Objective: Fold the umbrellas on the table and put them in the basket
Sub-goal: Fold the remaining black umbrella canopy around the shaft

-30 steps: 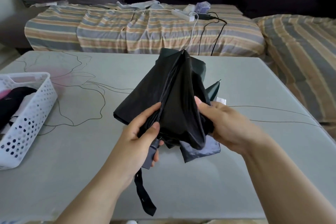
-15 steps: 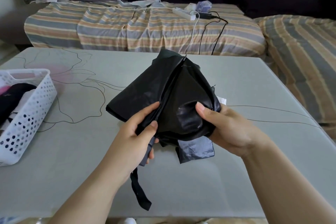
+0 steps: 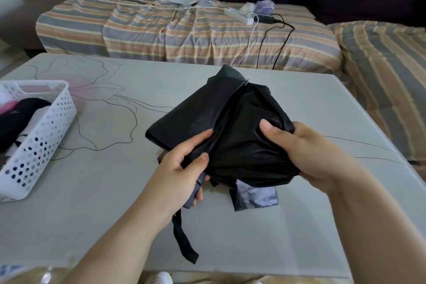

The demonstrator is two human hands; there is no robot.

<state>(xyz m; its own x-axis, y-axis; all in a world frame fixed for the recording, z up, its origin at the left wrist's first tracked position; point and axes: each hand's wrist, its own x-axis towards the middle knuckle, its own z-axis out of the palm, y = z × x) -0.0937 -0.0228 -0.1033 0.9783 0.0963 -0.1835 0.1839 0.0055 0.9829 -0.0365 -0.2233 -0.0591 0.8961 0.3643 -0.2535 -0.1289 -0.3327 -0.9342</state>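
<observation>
Hands hold the black umbrella [image 3: 232, 131] above the table [image 3: 110, 191], the left hand [image 3: 182, 173] gripping its handle end with thumb and forefinger on the canopy, the right hand [image 3: 309, 152] curled round the bunched fabric, strap [image 3: 184, 240] dangling, basket [image 3: 43, 136] at far left.

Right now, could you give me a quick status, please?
Both hands, left hand and right hand, gripping black umbrella. Canopy half gathered. Basket unobstructed.

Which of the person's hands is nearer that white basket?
Left. The left hand grips the umbrella on the side toward the white basket; the right hand holds its far side.
</observation>
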